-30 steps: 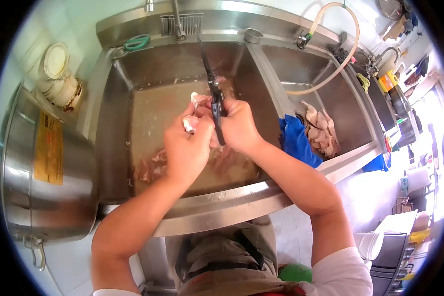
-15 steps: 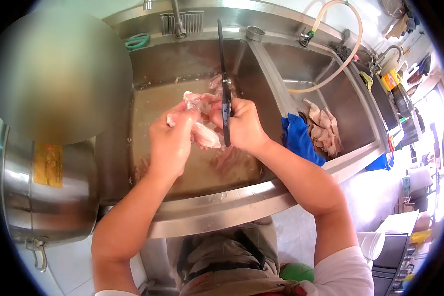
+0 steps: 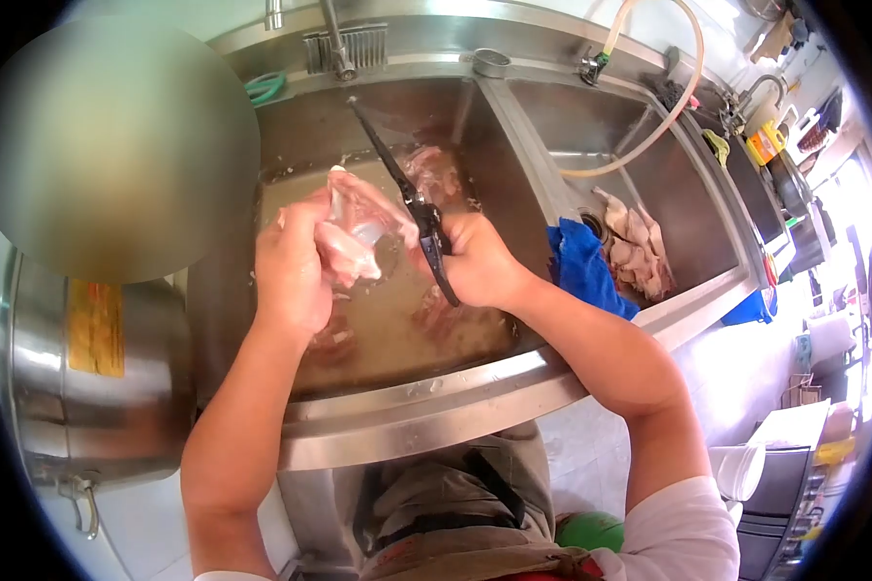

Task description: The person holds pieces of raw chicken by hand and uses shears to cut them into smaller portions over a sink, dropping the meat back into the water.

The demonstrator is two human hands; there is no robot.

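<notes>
Over the left sink basin (image 3: 225,320), which holds cloudy water, my left hand (image 3: 293,266) grips a raw chicken piece (image 3: 349,247), pink with pale skin. My right hand (image 3: 484,259) is closed around black-handled scissors (image 3: 419,205), their long dark blades slanting up and left. The right end of the chicken piece reaches the fingers of my right hand; whether they also pinch it is hidden. More raw meat (image 3: 434,174) lies in the water behind the scissors, and further blurred pieces lie below my hands.
In the right basin (image 3: 683,242) are pale chicken pieces (image 3: 639,247), with a blue cloth (image 3: 586,271) draped over the divider's front end. A faucet (image 3: 339,53) and a hose (image 3: 700,58) stand behind. A large steel pot (image 3: 116,416) is at the left.
My left hand has moved left and turned the chicken piece, drawing it away from my right hand. The scissors have tilted from nearly upright toward the upper left.
</notes>
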